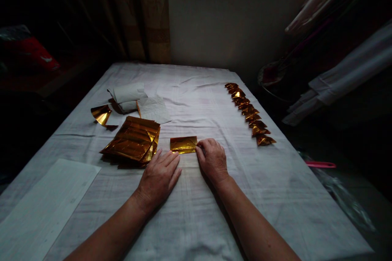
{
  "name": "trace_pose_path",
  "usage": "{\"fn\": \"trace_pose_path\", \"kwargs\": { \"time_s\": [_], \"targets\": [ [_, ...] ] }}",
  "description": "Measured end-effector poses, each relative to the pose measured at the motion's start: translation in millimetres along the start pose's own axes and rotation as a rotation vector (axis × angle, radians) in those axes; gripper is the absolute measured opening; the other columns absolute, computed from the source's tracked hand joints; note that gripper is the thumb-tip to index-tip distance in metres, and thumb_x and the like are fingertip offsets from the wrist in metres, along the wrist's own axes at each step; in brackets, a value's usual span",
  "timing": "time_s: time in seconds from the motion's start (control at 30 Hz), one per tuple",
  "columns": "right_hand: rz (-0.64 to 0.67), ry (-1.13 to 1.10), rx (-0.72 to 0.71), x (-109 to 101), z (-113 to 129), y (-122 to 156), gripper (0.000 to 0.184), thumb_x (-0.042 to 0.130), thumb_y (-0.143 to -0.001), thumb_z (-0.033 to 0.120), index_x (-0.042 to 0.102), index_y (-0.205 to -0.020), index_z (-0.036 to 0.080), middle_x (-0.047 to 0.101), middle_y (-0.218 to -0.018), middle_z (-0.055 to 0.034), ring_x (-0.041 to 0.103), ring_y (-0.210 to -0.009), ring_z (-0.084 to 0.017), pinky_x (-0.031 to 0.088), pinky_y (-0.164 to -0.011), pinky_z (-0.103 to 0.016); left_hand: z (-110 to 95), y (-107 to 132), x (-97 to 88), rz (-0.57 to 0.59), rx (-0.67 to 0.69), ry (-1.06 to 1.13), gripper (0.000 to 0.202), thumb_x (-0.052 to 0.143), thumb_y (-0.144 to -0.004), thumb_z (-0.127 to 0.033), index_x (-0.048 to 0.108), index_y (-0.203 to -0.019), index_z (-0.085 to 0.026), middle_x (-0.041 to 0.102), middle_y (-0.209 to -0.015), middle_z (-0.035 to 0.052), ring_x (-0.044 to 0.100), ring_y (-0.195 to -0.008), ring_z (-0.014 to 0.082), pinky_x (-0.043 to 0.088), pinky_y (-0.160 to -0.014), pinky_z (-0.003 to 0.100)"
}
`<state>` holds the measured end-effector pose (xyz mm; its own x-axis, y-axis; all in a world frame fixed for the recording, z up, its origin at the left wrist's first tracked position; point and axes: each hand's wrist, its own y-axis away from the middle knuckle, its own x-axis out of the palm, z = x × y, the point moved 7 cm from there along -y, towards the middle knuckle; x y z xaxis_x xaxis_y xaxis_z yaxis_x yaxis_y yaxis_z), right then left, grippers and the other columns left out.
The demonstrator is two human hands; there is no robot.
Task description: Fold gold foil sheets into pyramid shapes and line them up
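A folded strip of gold foil paper (183,144) lies on the cloth-covered table between my hands. My right hand (212,159) pinches its right end between thumb and fingers. With fingers stretched out flat, my left hand (161,173) rests just below the strip's left end, its fingertips at or close to the lower edge. Left of the strip sits a stack of gold foil sheets (131,140), slightly fanned and creased. Folded gold foil pieces (251,117) stand in a slanting row along the table's right side.
Behind the stack are a rolled pale paper (128,93) and a curled gold foil scrap (102,115). A white sheet (45,212) covers the near left of the table (190,220). Hanging clothes (352,69) and a pink handle (321,164) are beyond the right edge.
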<state>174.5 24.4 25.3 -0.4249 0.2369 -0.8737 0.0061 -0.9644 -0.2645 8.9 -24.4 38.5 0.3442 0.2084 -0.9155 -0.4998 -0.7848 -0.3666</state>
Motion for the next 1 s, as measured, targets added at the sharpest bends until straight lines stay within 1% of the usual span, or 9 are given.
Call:
{"fn": "trace_pose_path", "kwargs": {
  "time_s": [0.1, 0.2, 0.4, 0.53, 0.63, 0.7, 0.83, 0.9, 1.0],
  "targets": [
    [-0.009, -0.007, -0.006, -0.7, 0.6, 0.1, 0.006, 0.059, -0.091, 0.023, 0.065, -0.091, 0.023, 0.065, -0.092, -0.0041, 0.056, -0.087, -0.021, 0.035, -0.077, -0.032, 2.2, -0.8, -5.1, -0.016, -0.022, 0.005, 0.030, 0.047, -0.097, -0.027, 0.068, -0.115, -0.015, 0.073, -0.116, 0.0113, 0.068, -0.107, 0.0249, 0.036, -0.113, 0.053],
    [-0.025, -0.011, -0.017, -0.6, 0.7, 0.3, 0.006, 0.059, -0.091, 0.023, 0.065, -0.090, 0.023, 0.065, -0.092, -0.0039, 0.056, -0.087, -0.020, 0.034, -0.076, -0.031, 4.2, -2.6, -10.4, -0.041, -0.046, 0.013, 0.026, 0.048, -0.097, -0.025, 0.070, -0.110, -0.018, 0.075, -0.110, 0.0074, 0.068, -0.103, 0.0241, 0.031, -0.114, 0.055],
    [-0.035, 0.005, -0.009, 0.8, -1.2, 0.2, 0.006, 0.059, -0.090, 0.022, 0.065, -0.093, 0.022, 0.065, -0.093, -0.0038, 0.056, -0.087, -0.020, 0.034, -0.076, -0.031, 3.7, -9.0, -18.1, -0.040, -0.086, -0.011, 0.023, 0.050, -0.096, -0.027, 0.071, -0.103, -0.021, 0.077, -0.103, 0.0042, 0.067, -0.096, 0.0254, 0.035, -0.107, 0.057],
    [-0.044, 0.026, -0.022, -0.3, 3.8, 0.4, 0.007, 0.061, -0.090, 0.025, 0.065, -0.094, 0.023, 0.065, -0.093, -0.0043, 0.055, -0.087, -0.020, 0.034, -0.076, -0.031, 0.3, -14.3, -14.3, -0.006, -0.103, -0.043, 0.024, 0.053, -0.094, -0.029, 0.068, -0.113, -0.023, 0.074, -0.100, 0.0058, 0.065, -0.093, 0.0253, 0.036, -0.105, 0.056],
    [-0.049, 0.062, -0.019, -1.3, 8.6, 0.2, 0.016, 0.066, -0.087, 0.035, 0.065, -0.097, 0.022, 0.064, -0.092, -0.0055, 0.055, -0.088, -0.022, 0.034, -0.075, -0.032, -2.4, -17.0, -8.2, 0.020, -0.103, -0.078, 0.028, 0.057, -0.092, -0.030, 0.068, -0.116, -0.022, 0.071, -0.100, 0.0079, 0.064, -0.095, 0.0270, 0.037, -0.104, 0.057],
    [-0.043, 0.069, -0.006, -1.4, 9.4, -0.5, 0.019, 0.068, -0.086, 0.037, 0.066, -0.098, 0.022, 0.064, -0.093, -0.0059, 0.055, -0.089, -0.023, 0.034, -0.076, -0.032, -2.9, -17.4, -5.2, 0.027, -0.106, -0.086, 0.028, 0.059, -0.091, -0.030, 0.068, -0.116, -0.022, 0.070, -0.101, 0.0084, 0.063, -0.097, 0.0278, 0.037, -0.105, 0.058],
    [-0.021, 0.013, 0.018, -0.2, 4.0, -2.4, 0.012, 0.061, -0.089, 0.024, 0.066, -0.100, 0.022, 0.066, -0.095, -0.0053, 0.058, -0.089, -0.021, 0.037, -0.078, -0.032, -1.9, -16.1, -3.4, 0.020, -0.116, -0.077, 0.027, 0.058, -0.092, -0.030, 0.068, -0.116, -0.023, 0.068, -0.103, 0.0089, 0.062, -0.098, 0.0276, 0.035, -0.106, 0.058],
    [-0.022, -0.019, 0.022, 0.4, -0.3, -2.9, 0.017, 0.056, -0.091, 0.019, 0.066, -0.104, 0.023, 0.067, -0.096, -0.0054, 0.059, -0.089, -0.021, 0.038, -0.079, -0.032, -1.5, -15.5, -3.3, 0.019, -0.116, -0.075, 0.027, 0.058, -0.091, -0.030, 0.068, -0.116, -0.023, 0.068, -0.104, 0.0088, 0.061, -0.099, 0.0273, 0.035, -0.107, 0.058],
    [-0.044, -0.079, 0.001, 1.8, -5.0, -2.6, 0.025, 0.050, -0.091, 0.016, 0.066, -0.110, 0.022, 0.068, -0.101, -0.0066, 0.061, -0.092, -0.021, 0.042, -0.082, -0.032, -1.1, -15.2, -3.7, 0.013, -0.113, -0.083, 0.027, 0.058, -0.091, -0.029, 0.068, -0.116, -0.023, 0.068, -0.104, 0.0090, 0.061, -0.098, 0.0273, 0.035, -0.107, 0.057]
  ]
}}
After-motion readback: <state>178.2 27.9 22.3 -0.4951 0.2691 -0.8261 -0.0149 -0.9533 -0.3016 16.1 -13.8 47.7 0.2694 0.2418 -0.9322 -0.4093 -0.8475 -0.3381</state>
